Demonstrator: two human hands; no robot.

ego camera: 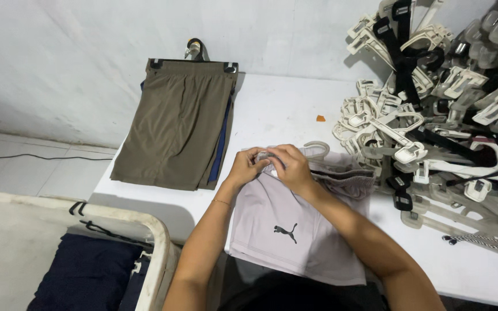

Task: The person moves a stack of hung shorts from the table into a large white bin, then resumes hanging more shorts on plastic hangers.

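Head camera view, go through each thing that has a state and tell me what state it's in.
Left hand: pinching the waistband.
Right hand: gripping the hanger clip.
Light grey shorts: flat, hanging over the table edge.
White hanger: under the waistband.
Olive shorts: clipped on a hanger, stacked.
Hanger pile: tangled heap.

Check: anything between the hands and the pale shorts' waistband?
Nothing visible. The left hand and right hand already pinch the waistband of the pale shorts at a hanger clip; the hanger pile lies clear to the right.
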